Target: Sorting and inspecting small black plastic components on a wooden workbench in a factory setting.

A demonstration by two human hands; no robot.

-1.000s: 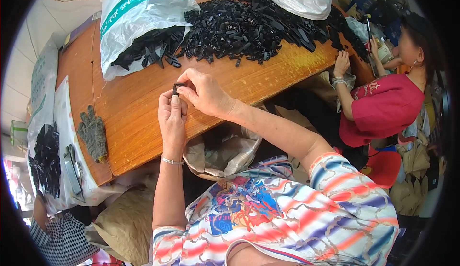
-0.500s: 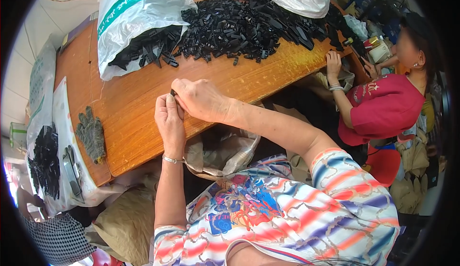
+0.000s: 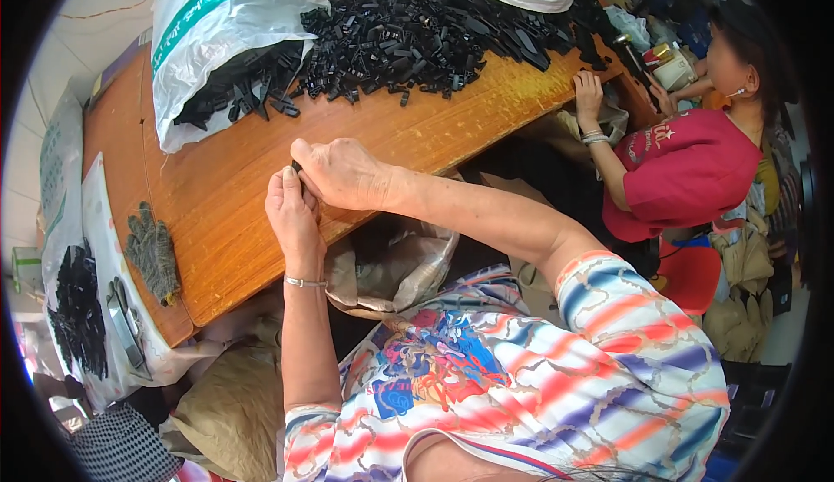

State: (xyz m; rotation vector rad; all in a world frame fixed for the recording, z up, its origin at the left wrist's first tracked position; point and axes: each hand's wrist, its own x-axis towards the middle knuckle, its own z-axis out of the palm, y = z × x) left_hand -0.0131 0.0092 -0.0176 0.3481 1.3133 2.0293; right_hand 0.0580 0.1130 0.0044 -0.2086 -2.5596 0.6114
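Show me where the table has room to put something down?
Bare wood lies between the white sack and the glove, left of the hands, left and right, which pinch a small black part. Another free strip runs along the table edge below the black parts pile. The far side is crowded with parts and bags.

Both hands (image 3: 314,188) pinch a small black part (image 3: 296,168) above the wooden table (image 3: 226,195).
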